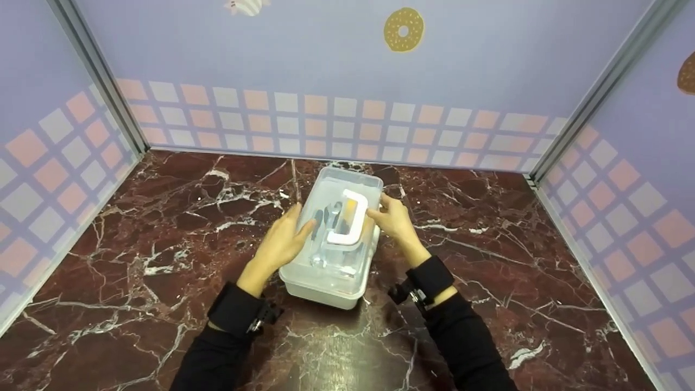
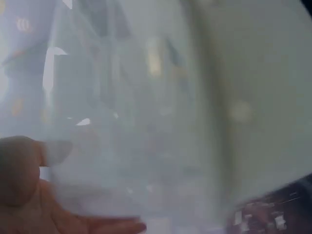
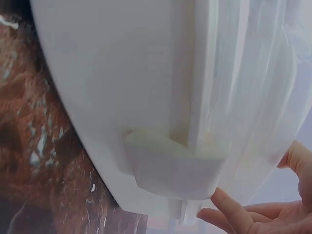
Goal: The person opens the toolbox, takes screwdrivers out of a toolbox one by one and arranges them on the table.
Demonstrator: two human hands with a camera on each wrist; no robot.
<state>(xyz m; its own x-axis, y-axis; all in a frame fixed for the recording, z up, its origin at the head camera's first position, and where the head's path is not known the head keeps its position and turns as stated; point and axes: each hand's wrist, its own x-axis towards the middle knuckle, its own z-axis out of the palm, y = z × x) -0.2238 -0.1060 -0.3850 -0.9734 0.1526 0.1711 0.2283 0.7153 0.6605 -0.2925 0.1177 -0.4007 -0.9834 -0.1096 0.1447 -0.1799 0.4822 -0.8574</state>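
A storage box with a clear lid (image 1: pixel 320 190) and a white base (image 1: pixel 320 293) stands on the dark marbled tabletop. A white handle (image 1: pixel 358 217) tops the lid, and dark and yellow items show dimly through the plastic. My left hand (image 1: pixel 281 239) rests along the box's left side, its thumb over the lid and its fingers fairly straight. Across from it, my right hand (image 1: pixel 393 217) holds the right edge, thumb on the lid beside the handle. In the right wrist view, fingertips touch the lower end of a white side latch (image 3: pixel 175 168). The left wrist view is blurred.
Purple panels (image 1: pixel 461 60) with pink and white squares enclose the tabletop (image 1: pixel 179 233) at the back and both sides. Metal posts (image 1: pixel 597 81) stand at the back corners. Black bands (image 1: pixel 430 277) with small cameras wrap both wrists.
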